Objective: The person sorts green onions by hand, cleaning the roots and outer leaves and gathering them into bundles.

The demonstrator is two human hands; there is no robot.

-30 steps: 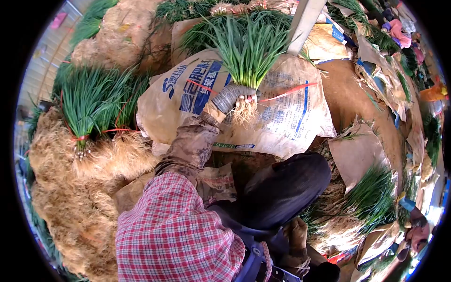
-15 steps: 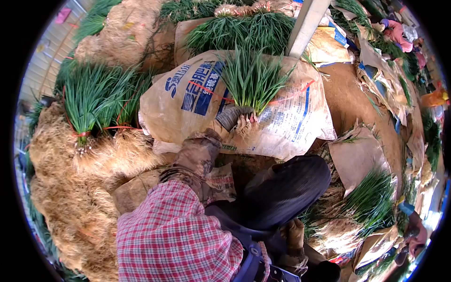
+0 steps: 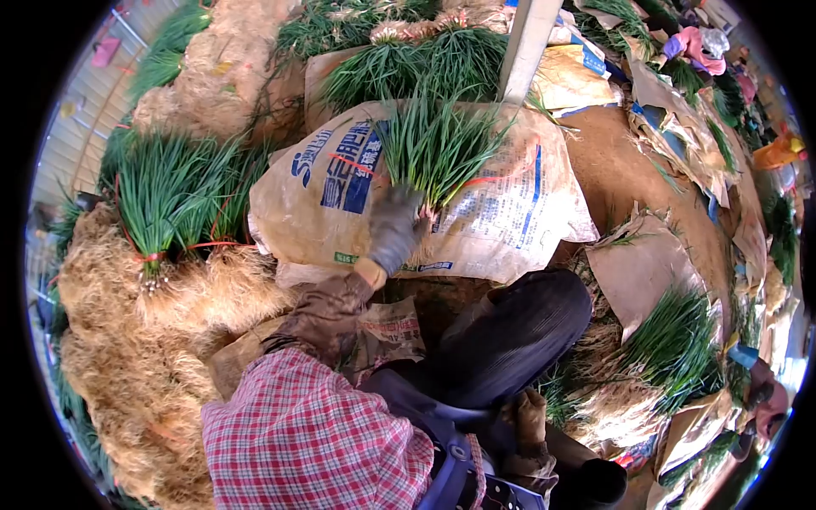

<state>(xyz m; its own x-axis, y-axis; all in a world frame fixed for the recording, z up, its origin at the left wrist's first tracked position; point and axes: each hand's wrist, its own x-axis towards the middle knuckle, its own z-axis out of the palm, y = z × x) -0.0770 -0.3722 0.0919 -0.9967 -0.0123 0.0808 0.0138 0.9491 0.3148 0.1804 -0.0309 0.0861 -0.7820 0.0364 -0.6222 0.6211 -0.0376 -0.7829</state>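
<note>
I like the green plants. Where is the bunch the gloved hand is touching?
The green bunch lies top-centre in the head view, on the printed sack, under the left hand, beside a pale post.

The gloved left hand (image 3: 395,228) covers the bottom of the chive bunch (image 3: 435,146), so its roots are hidden. The right hand (image 3: 529,416) is half tucked behind the dark knee (image 3: 518,327). The sack (image 3: 340,183) letters are too small to read.

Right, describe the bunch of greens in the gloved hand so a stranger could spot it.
Find the big tan printed sack with blue lettering in the middle. On it lies a fan of green chives, gripped at the root end by the left hand in a grey glove. The other bunches lie on the straw-coloured root heaps, untouched.
</note>
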